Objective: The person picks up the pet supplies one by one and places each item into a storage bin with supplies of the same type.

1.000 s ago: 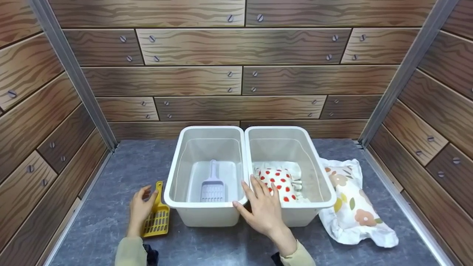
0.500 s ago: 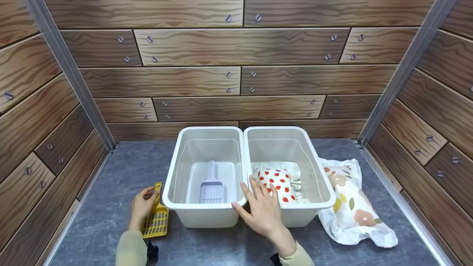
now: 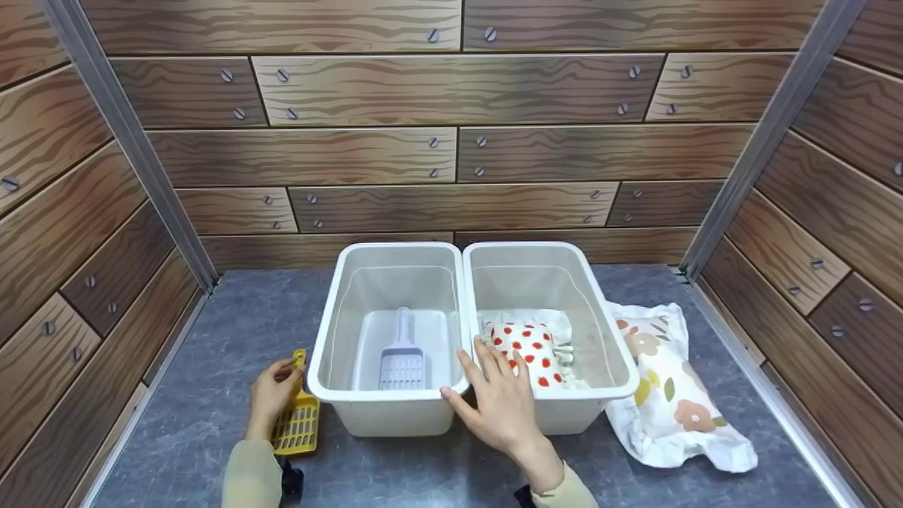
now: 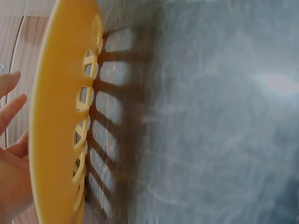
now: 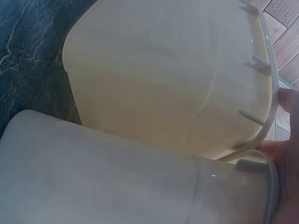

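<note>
At lower left, the head view shows the left hand (image 3: 269, 396) pinching a yellow slotted plastic scoop (image 3: 305, 408) near its top; lower centre, the right hand (image 3: 502, 406) spread on white plastic tubs (image 3: 395, 396). Left wrist, left side: don't let the scoop twist. Right wrist, right edge: light pressure should do.

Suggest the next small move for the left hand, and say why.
I'd probably raise the yellow slotted scoop above the rim of the left bin: the left hand appears to pinch its handle just outside that bin, and a lavender slotted scoop lies inside. The right hand rests at the front where the two bins meet, possibly steadying them.
</note>
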`<state>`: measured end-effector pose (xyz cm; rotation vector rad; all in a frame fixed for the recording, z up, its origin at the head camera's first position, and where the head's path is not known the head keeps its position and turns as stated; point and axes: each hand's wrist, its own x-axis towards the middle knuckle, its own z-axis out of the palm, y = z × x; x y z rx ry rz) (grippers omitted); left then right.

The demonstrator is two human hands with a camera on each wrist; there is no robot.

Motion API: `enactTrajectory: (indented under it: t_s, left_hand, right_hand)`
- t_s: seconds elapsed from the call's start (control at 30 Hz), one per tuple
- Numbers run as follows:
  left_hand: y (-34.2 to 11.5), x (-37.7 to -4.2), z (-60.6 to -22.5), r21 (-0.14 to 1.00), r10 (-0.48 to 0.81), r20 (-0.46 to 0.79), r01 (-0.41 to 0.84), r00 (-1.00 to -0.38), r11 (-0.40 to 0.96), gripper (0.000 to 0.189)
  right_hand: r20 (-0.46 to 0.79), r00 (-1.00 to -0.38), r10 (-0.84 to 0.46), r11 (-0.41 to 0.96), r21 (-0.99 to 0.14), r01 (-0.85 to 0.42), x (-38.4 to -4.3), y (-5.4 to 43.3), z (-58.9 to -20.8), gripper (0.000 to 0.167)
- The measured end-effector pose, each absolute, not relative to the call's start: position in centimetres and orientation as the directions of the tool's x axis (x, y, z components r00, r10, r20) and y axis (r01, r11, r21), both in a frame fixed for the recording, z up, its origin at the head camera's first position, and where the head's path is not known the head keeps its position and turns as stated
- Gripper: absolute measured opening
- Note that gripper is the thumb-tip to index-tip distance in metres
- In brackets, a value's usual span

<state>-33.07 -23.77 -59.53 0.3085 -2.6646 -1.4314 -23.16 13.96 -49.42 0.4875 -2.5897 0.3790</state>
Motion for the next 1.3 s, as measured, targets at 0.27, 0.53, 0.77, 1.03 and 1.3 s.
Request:
enactTrajectory:
  t_s: [0.27, 0.53, 0.77, 1.03, 1.3]
  left_hand:
    - [-23.7, -33.2, -59.9, 0.835, -0.207, -0.001, -0.115, -0.978, 0.538, 0.045]
    - [-23.6, -33.6, -59.8, 0.827, -0.181, 0.021, -0.085, -0.983, 0.556, 0.039]
    - [-23.8, -33.8, -59.6, 0.852, -0.153, -0.049, -0.121, -0.987, 0.51, 0.035]
    - [-24.3, -34.1, -59.6, 0.908, -0.095, -0.135, -0.162, -0.986, 0.387, 0.038]
    - [-24.7, -34.1, -60.1, 0.931, -0.08, -0.191, -0.207, -0.978, 0.302, 0.046]
  right_hand:
    - [0.532, -0.801, -0.273, 0.898, -0.157, -0.41, -23.2, 14.0, -49.5, 0.061]
    - [0.511, -0.815, -0.273, 0.903, -0.157, -0.401, -23.2, 14.0, -49.4, 0.061]
    - [0.497, -0.824, -0.273, 0.906, -0.155, -0.394, -23.2, 14.0, -49.4, 0.062]
    - [0.506, -0.818, -0.273, 0.909, -0.143, -0.392, -23.1, 13.9, -49.4, 0.061]
    - [0.505, -0.822, -0.266, 0.908, -0.157, -0.39, -23.0, 13.9, -49.5, 0.061]
